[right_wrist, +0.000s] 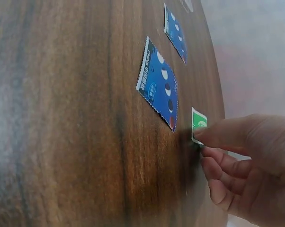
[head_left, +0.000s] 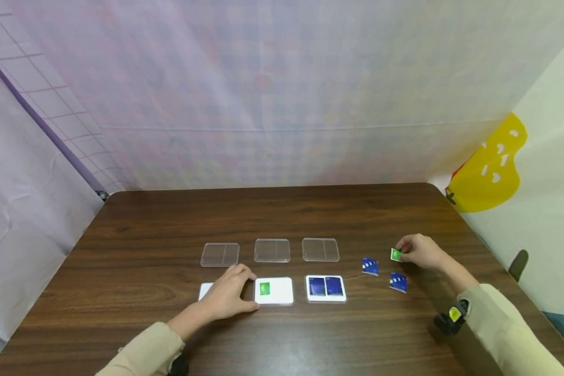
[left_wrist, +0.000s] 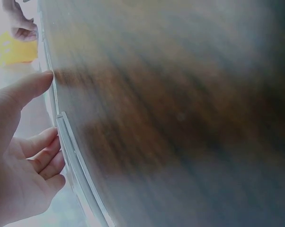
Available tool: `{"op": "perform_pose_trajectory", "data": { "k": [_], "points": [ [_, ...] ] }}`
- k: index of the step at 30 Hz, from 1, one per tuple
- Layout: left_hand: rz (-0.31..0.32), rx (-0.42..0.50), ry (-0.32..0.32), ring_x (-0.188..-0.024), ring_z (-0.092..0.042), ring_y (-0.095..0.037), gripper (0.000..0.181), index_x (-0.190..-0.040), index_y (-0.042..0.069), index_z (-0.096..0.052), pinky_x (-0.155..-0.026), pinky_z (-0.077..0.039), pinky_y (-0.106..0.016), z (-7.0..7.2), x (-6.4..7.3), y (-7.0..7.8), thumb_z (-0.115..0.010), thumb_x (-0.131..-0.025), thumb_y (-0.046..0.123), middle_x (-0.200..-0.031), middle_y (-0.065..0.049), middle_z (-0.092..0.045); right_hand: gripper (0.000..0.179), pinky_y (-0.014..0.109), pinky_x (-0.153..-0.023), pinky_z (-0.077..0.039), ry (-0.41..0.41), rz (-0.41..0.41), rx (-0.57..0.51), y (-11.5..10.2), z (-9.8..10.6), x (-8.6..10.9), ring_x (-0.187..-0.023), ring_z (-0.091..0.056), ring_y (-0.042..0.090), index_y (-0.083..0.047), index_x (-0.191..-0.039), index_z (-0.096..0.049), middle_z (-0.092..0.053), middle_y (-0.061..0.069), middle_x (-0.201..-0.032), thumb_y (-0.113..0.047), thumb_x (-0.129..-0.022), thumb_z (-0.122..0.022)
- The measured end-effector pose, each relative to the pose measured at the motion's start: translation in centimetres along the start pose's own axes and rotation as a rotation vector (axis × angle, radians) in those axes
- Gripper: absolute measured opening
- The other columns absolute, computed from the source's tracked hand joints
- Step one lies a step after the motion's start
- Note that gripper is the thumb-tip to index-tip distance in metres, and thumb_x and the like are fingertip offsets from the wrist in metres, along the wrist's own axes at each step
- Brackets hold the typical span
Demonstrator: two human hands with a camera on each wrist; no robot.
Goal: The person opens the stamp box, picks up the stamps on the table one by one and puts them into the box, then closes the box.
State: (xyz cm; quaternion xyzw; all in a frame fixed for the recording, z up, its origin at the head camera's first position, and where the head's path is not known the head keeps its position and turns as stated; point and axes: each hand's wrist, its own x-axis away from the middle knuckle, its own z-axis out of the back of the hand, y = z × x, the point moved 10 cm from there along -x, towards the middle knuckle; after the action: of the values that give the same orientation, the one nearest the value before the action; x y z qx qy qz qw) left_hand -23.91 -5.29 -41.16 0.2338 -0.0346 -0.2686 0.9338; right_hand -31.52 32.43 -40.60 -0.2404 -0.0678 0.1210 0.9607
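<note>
So the whole background is covered by a pale, pinkish checked cloth [head_left: 263,94], with a yellow shape [head_left: 491,172] seen off to the right, and below it there's a dark wood-grain tabletop [head_left: 282,342]. Three clear plastic cases [head_left: 272,250] are lined up in the far row. Nearer, three white cards are laid out: the right card [head_left: 326,299] is taken up by two dark blue squares [head_left: 317,286], a green square [head_left: 265,289] is shown on the left part of the middle card [head_left: 280,292], and the left card [head_left: 205,289] is mostly hidden by the left hand [head_left: 229,295]. That hand's fingers are spread wide, with the thumb placed at the middle card's near left corner. Over on the right, a little green stamp [head_left: 395,255] is pinched by the right hand's [head_left: 420,251] fingers; whether it's lifted can't really be told. Two zigzag-edged blue stamps [head_left: 398,282] are left lying near it, one nearer, one farther left.
</note>
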Motion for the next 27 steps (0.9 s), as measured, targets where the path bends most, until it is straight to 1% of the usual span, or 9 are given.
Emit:
{"op": "perform_pose_trajectory", "data": {
  "k": [3, 6, 10, 15, 21, 23, 27],
  "points": [
    [0.007, 0.000, -0.005, -0.107, -0.048, -0.026, 0.057, -0.109, 0.000, -0.058, -0.092, -0.043, -0.042, 0.0, 0.0, 0.0, -0.075, -0.068, 0.035, -0.110, -0.010, -0.053, 0.016, 0.026, -0.057, -0.043, -0.008, -0.003, -0.001, 0.1, -0.1, -0.2, -0.067, -0.053, 0.013, 0.005, -0.083, -0.062, -0.061, 0.005, -0.072, -0.004, -0.072, -0.070],
    [0.011, -0.002, -0.008, -0.107, -0.048, -0.026, 0.056, -0.109, 0.000, -0.058, -0.092, -0.042, -0.042, 0.0, 0.0, -0.1, -0.075, -0.069, 0.035, -0.110, -0.010, -0.053, 0.015, 0.027, -0.057, -0.043, -0.016, 0.015, 0.004, 0.0, -0.1, -0.2, -0.066, -0.053, 0.013, 0.004, -0.081, -0.062, -0.061, 0.004, -0.071, -0.006, -0.072, -0.071],
    [0.009, -0.003, -0.011, -0.107, -0.047, -0.026, 0.056, -0.109, -0.001, -0.058, -0.093, -0.042, -0.042, 0.0, 0.0, -0.1, -0.075, -0.069, 0.035, -0.111, -0.010, -0.053, 0.017, 0.028, -0.057, -0.042, -0.021, 0.010, 0.004, 0.1, -0.1, -0.2, -0.065, -0.052, 0.012, 0.002, -0.078, -0.061, -0.061, 0.002, -0.070, -0.009, -0.071, -0.072],
    [0.005, -0.001, -0.011, -0.107, -0.048, -0.026, 0.056, -0.109, -0.001, -0.058, -0.093, -0.042, -0.041, 0.0, -0.1, 0.0, -0.075, -0.069, 0.034, -0.110, -0.010, -0.053, 0.018, 0.027, -0.055, -0.040, -0.033, -0.045, -0.045, 0.7, 0.1, -0.1, -0.064, -0.049, 0.013, 0.003, -0.080, -0.060, -0.059, 0.003, -0.071, -0.008, -0.070, -0.071],
    [0.002, -0.004, 0.005, -0.105, -0.048, -0.026, 0.056, -0.107, -0.001, -0.059, -0.092, -0.042, -0.041, 0.0, -0.1, 0.0, -0.076, -0.067, 0.034, -0.108, -0.009, -0.054, 0.017, 0.029, -0.053, -0.042, -0.063, -0.142, -0.121, 2.0, -0.2, 0.2, -0.063, -0.048, 0.015, 0.005, -0.085, -0.059, -0.056, 0.002, -0.071, -0.006, -0.074, -0.066],
    [0.003, -0.004, 0.006, -0.105, -0.048, -0.026, 0.056, -0.107, -0.001, -0.059, -0.092, -0.042, -0.041, 0.0, -0.1, 0.0, -0.076, -0.067, 0.035, -0.108, -0.009, -0.054, 0.015, 0.029, -0.051, -0.043, -0.065, -0.154, -0.131, 2.2, -0.3, 0.2, -0.062, -0.048, 0.015, 0.005, -0.085, -0.060, -0.056, 0.002, -0.070, -0.005, -0.075, -0.064],
    [0.003, -0.005, 0.003, -0.105, -0.049, -0.025, 0.056, -0.108, -0.001, -0.059, -0.092, -0.043, -0.041, -0.1, -0.1, 0.0, -0.076, -0.067, 0.035, -0.108, -0.009, -0.054, 0.012, 0.029, -0.049, -0.043, -0.059, -0.141, -0.128, 2.1, 0.0, 0.4, -0.060, -0.048, 0.016, 0.006, -0.085, -0.060, -0.056, 0.002, -0.068, -0.004, -0.078, -0.059]
  ]
}}
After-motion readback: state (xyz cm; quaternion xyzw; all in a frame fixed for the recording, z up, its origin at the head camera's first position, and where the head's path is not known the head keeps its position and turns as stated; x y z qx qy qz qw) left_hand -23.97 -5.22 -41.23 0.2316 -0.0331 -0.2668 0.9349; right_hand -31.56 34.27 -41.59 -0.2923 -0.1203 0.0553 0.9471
